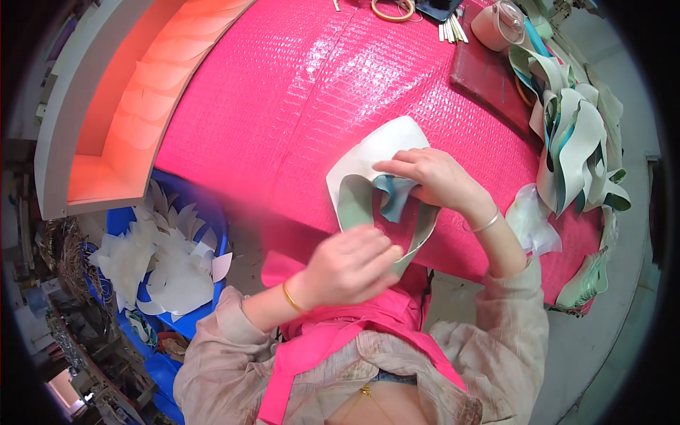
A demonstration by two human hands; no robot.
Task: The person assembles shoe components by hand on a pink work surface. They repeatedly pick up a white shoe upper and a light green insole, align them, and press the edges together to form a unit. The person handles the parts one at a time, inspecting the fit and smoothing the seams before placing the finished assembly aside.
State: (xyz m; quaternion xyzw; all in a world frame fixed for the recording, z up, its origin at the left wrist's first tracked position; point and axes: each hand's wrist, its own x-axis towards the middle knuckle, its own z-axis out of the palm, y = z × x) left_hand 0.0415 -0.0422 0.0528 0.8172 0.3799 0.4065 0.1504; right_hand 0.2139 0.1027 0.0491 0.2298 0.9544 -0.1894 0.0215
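A white shoe upper (388, 145) with pale green inner faces lies over the near edge of the pink-covered table, its curved sides reaching towards me. My right hand (440, 180) is closed on it from the right, fingers bent over the white part and a folded blue lining piece (394, 195) beneath them. Close to the left side of the upper, my left hand (350, 265) has its fingers curled together and slightly blurred. Whatever those fingers pinch, if anything, is hidden.
White cut pieces (177, 276) fill a blue bin (188, 322) at the left, below an orange-lit box (113, 142) holding a row of pieces. Several uppers (574, 145) are heaped at the right beside a dark red board (489, 85). A tape roll (392, 8) lies far back.
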